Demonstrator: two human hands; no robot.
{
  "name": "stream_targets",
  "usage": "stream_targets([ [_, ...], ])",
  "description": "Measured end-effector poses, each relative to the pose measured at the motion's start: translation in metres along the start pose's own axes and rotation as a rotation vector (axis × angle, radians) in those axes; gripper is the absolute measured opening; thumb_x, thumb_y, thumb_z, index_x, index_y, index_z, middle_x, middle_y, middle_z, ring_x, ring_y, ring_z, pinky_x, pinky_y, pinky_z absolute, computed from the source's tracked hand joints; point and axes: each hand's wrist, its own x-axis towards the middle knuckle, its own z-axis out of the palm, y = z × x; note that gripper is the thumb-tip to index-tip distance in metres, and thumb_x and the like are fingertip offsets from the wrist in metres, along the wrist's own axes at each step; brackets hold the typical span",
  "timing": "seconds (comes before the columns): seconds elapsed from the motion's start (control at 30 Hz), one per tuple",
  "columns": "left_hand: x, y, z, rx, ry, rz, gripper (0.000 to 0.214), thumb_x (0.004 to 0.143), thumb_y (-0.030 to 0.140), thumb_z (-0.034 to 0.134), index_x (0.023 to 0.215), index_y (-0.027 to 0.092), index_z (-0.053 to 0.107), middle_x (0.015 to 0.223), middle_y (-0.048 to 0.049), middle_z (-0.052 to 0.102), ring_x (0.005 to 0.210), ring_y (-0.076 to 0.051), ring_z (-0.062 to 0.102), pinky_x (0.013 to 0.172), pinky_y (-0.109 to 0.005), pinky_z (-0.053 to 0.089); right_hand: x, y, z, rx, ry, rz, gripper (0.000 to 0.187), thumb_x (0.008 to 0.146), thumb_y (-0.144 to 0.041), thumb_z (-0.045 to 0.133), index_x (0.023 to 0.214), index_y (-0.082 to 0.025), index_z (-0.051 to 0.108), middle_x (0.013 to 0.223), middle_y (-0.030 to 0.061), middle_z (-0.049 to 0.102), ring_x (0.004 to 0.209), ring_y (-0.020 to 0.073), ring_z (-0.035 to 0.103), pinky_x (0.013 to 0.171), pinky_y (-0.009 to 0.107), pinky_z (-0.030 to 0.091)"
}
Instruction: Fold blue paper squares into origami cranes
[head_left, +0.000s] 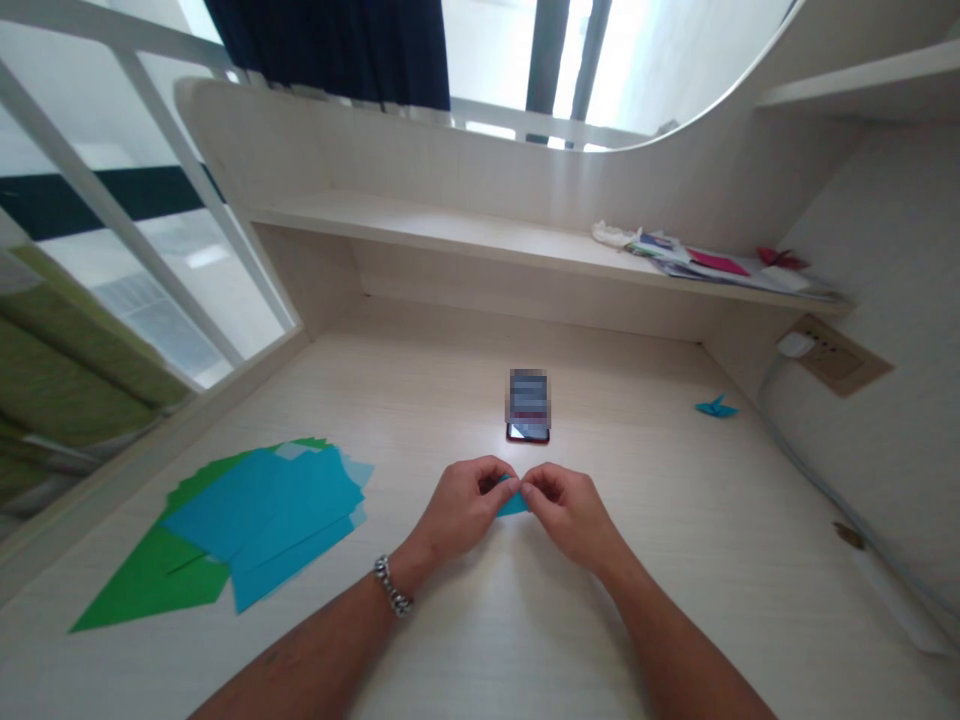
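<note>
Both of my hands meet over the middle of the desk, pinching a small piece of blue paper. My left hand, with a chain bracelet at its wrist, grips the paper between thumb and fingers. From the other side my right hand pinches it, the two thumb tips almost touching. Most of the paper is hidden behind the fingers, so its folds cannot be made out. Just beyond the hands a phone lies flat with its screen lit and blurred.
Blue sheets overlap green sheets on the left of the desk. A folded blue paper figure sits at the right, near a cable from a wall socket. Papers lie on the shelf.
</note>
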Motion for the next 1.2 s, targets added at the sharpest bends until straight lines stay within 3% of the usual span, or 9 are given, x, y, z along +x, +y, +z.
stream_targets([
  [0.17, 0.001, 0.002, -0.001, 0.025, -0.045, -0.014, 0.019, 0.078, 0.031, 0.06, 0.077, 0.014, 0.069, 0.066, -0.003, 0.065, 0.059, -0.014, 0.054, 0.055, -0.024, 0.04, 0.001, -0.003, -0.003, -0.057, -0.021, 0.018, 0.014, 0.074, -0.018, 0.054, 0.065, -0.019, 0.065, 0.061, -0.0009, 0.063, 0.058, 0.0138, 0.054, 0.054, 0.024, 0.038],
  [0.5, 0.007, -0.004, -0.01, -0.133, 0.102, -0.075, 0.024, 0.076, 0.037, 0.063, 0.075, 0.013, 0.068, 0.069, -0.0033, 0.064, 0.063, -0.015, 0.056, 0.058, -0.024, 0.042, 0.004, 0.012, -0.023, 0.122, -0.104, 0.165, 0.011, 0.071, -0.017, 0.054, 0.068, -0.017, 0.064, 0.061, 0.0009, 0.064, 0.055, 0.0138, 0.057, 0.054, 0.024, 0.043],
  [0.7, 0.009, 0.001, -0.012, -0.166, 0.22, -0.108, 0.026, 0.075, 0.039, 0.065, 0.077, 0.013, 0.069, 0.07, -0.0045, 0.068, 0.064, -0.015, 0.057, 0.057, -0.025, 0.043, 0.009, 0.015, -0.026, 0.334, 0.035, 0.171, 0.019, 0.076, -0.035, 0.061, 0.076, -0.016, 0.064, 0.068, 0.0044, 0.067, 0.06, 0.015, 0.06, 0.059, 0.027, 0.048],
  [0.8, 0.008, 0.0, -0.006, -0.204, 0.169, -0.092, 0.027, 0.076, 0.039, 0.064, 0.079, 0.013, 0.07, 0.073, -0.0056, 0.068, 0.066, -0.016, 0.059, 0.06, -0.025, 0.045, 0.01, 0.014, -0.014, 0.399, 0.012, 0.139, 0.027, 0.078, -0.042, 0.062, 0.083, -0.016, 0.064, 0.074, 0.0048, 0.067, 0.062, 0.0149, 0.06, 0.059, 0.027, 0.048],
  [0.93, 0.005, -0.003, -0.001, -0.198, 0.059, -0.073, 0.024, 0.078, 0.036, 0.062, 0.079, 0.013, 0.07, 0.074, -0.0059, 0.069, 0.067, -0.017, 0.061, 0.062, -0.026, 0.047, 0.008, 0.013, -0.003, 0.345, 0.016, 0.12, 0.023, 0.079, -0.04, 0.062, 0.078, -0.016, 0.063, 0.064, 0.0016, 0.064, 0.06, 0.0151, 0.059, 0.059, 0.027, 0.047],
  [1.2, 0.004, -0.006, -0.005, -0.114, -0.171, -0.115, 0.02, 0.077, 0.023, 0.057, 0.085, 0.015, 0.073, 0.073, -0.0059, 0.071, 0.064, -0.017, 0.064, 0.061, -0.027, 0.052, 0.007, 0.015, -0.019, 0.262, -0.089, 0.173, 0.016, 0.077, -0.032, 0.063, 0.074, -0.016, 0.064, 0.061, 0.0005, 0.062, 0.057, 0.0137, 0.056, 0.057, 0.025, 0.044],
])
